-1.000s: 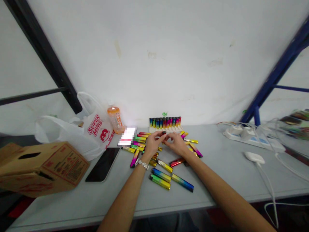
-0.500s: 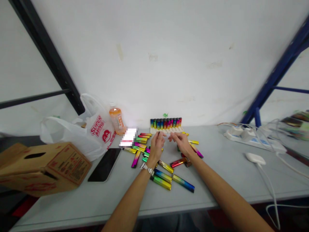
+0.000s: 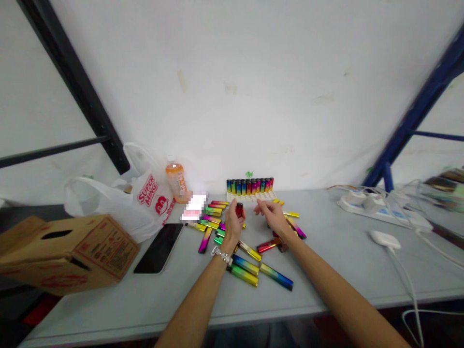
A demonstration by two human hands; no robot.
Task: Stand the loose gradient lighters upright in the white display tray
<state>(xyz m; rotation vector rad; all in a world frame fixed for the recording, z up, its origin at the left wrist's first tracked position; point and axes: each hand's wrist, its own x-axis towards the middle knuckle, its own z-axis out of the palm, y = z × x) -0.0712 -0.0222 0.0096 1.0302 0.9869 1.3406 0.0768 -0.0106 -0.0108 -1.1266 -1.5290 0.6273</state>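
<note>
My left hand is closed around a red lighter, whose dark end points up between thumb and fingers. To its right, my right hand has its fingers pinched together; whatever it may hold is too small to make out. Behind both hands, a row of multicoloured lighters stands upright in a pale holder near the wall. Many shiny lighters lie loose around my hands and wrists, among them a blue and yellow one and a green and yellow one in front.
At the left are a cardboard box, a white plastic bag, an orange bottle and a black phone. A blurred-out white item lies beside the bottle. A power strip and white adapter with cables are at the right.
My left hand has turned, and the red lighter in it now shows with its dark end up. My right hand has hardly moved. The whole view has shifted slightly.
</note>
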